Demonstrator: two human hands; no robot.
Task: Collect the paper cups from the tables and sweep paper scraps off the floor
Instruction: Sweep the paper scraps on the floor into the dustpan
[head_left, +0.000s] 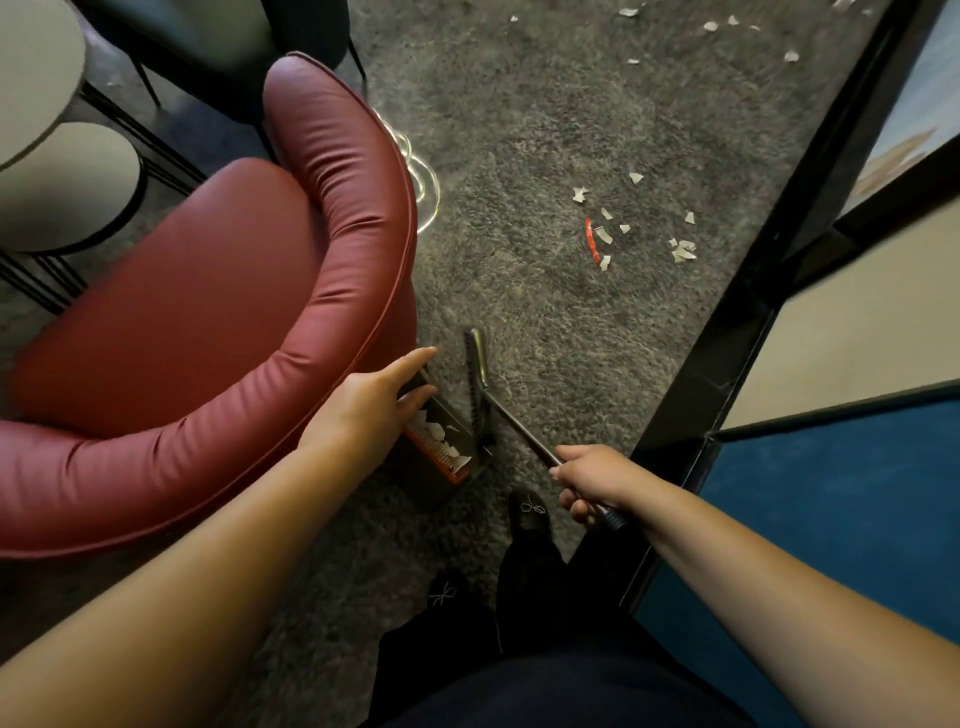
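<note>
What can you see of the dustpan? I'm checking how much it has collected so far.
The dustpan is a dark, boxy pan with an orange toothed strip along one inner edge. It rests on the grey carpet, tight against the base of the red armchair. Several white paper scraps lie inside. The left hand holds its upper end, fingers extended over it. The broom head stands at its open side, close to or touching it.

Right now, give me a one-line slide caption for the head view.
Right hand grips thin metal broom beside scrap-filled dustpan held by left hand; white paper scraps remain on grey carpet.
</note>
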